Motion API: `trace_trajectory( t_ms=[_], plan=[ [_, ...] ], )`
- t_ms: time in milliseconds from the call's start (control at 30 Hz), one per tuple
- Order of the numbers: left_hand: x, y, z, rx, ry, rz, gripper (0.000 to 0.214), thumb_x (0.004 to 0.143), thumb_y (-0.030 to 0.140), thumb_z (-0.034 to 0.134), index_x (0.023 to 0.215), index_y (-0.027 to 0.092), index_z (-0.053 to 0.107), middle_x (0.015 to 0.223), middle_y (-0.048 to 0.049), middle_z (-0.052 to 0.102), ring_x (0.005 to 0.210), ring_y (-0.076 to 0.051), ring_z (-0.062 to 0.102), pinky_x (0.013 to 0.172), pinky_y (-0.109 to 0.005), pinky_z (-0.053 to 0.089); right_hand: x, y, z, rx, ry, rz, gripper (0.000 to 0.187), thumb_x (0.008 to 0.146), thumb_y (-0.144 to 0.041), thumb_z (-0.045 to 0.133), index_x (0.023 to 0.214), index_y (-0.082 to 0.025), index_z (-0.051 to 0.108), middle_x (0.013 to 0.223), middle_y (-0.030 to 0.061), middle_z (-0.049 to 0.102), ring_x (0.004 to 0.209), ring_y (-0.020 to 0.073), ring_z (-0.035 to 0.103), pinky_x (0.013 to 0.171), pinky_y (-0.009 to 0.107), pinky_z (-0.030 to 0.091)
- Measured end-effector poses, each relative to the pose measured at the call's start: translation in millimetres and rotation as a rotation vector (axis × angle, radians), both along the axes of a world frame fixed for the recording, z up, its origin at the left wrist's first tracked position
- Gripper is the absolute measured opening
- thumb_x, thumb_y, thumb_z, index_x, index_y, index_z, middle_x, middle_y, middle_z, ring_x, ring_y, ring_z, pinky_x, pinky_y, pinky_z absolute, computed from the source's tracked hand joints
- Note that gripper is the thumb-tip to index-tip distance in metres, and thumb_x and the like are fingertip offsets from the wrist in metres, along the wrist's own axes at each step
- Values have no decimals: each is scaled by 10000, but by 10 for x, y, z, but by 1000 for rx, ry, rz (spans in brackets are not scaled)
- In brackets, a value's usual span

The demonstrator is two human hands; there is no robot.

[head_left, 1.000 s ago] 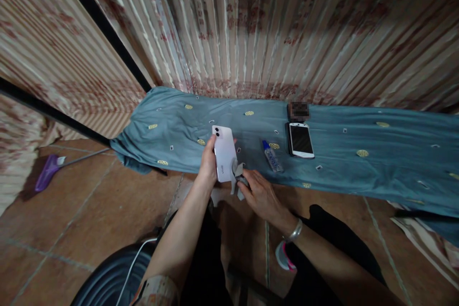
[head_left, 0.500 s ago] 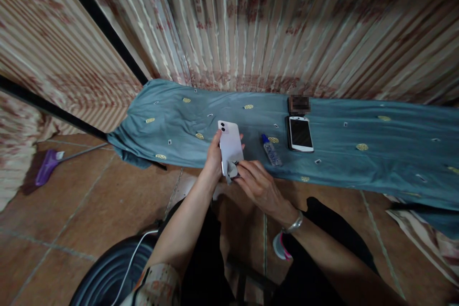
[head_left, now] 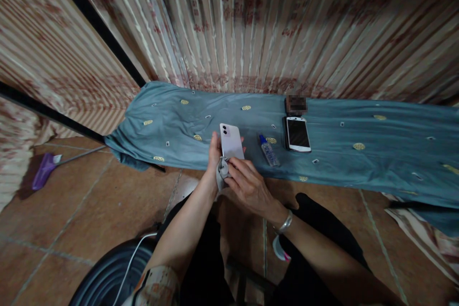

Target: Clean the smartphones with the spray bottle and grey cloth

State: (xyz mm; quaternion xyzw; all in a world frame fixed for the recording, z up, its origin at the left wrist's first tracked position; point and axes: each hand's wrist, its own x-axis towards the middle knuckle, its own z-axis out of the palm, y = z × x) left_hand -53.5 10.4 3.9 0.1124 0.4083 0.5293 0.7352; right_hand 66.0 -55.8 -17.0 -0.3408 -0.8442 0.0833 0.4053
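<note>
A pale lilac smartphone (head_left: 232, 140) lies in my left hand (head_left: 214, 154), its back with two camera lenses facing up. The fingers of that hand wrap round it from beneath, and some tips show at its right edge. My right hand (head_left: 249, 182) pinches a grey cloth (head_left: 222, 172) against the phone's lower end, hiding that end. Part of the cloth hangs down by my left wrist. Just right of the phone, a clear spray bottle (head_left: 269, 152) with a blue cap lies on the covered surface. Farther right rests a white smartphone (head_left: 299, 134) with a dark screen.
A blue-green patterned sheet (head_left: 337, 162) covers the long surface before me. Behind the white phone sits a small dark object (head_left: 297, 104), blurred out. Striped curtains (head_left: 229, 28) hang behind. A purple broom (head_left: 43, 170) and a black round base (head_left: 103, 272) are at lower left.
My right hand has moved the grey cloth left across the phone's lower end to its left corner. My left hand still holds the phone. The view has shifted slightly.
</note>
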Motion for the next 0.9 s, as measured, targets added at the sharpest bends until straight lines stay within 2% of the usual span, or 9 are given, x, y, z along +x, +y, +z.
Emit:
trace_trajectory(
  t_ms=[100,267,367,467,633,900],
  plan=[
    [38,-46,46,9,33,13,748,809,777,437,1137,155,690,845,-118,765,754,-252,728,694,-354,582,-11,39,-11,-24,10,-25,347,1001,-223,430,1282,-129,609,1239,178,649,1154,272,598,971,462,534],
    [141,-128,81,-21,16,-1,718,904,711,294,1135,160,692,803,-98,757,772,-250,729,686,-355,577,5,117,-21,-114,8,-79,391,989,-209,410,1342,-163,572,1344,174,589,1240,289,552,1055,526,469],
    [189,-138,57,-27,4,-20,710,870,735,369,1101,151,700,803,-93,745,806,-239,730,676,-321,578,20,171,-18,-146,6,-102,420,978,-191,405,1373,-163,544,1371,172,565,1266,294,525,1069,530,455],
    [230,-132,36,-22,-1,48,633,885,680,430,1091,144,697,831,-78,743,855,-225,727,740,-300,577,26,228,-16,-156,11,-127,437,977,-180,382,1389,-166,529,1388,165,549,1284,289,505,1100,531,423],
    [249,-145,41,-1,-19,81,520,981,514,352,1136,138,677,901,-65,748,947,-204,714,848,-290,555,15,285,-17,-130,8,-140,422,985,-187,371,1371,-145,536,1366,158,568,1271,280,507,1136,530,379],
    [166,-114,41,43,-14,38,579,918,600,444,1137,120,683,961,-102,758,969,-234,716,864,-320,550,60,313,-67,-63,10,-167,379,990,-183,372,1290,-116,595,1311,175,604,1225,273,543,1082,480,449]
  ],
)
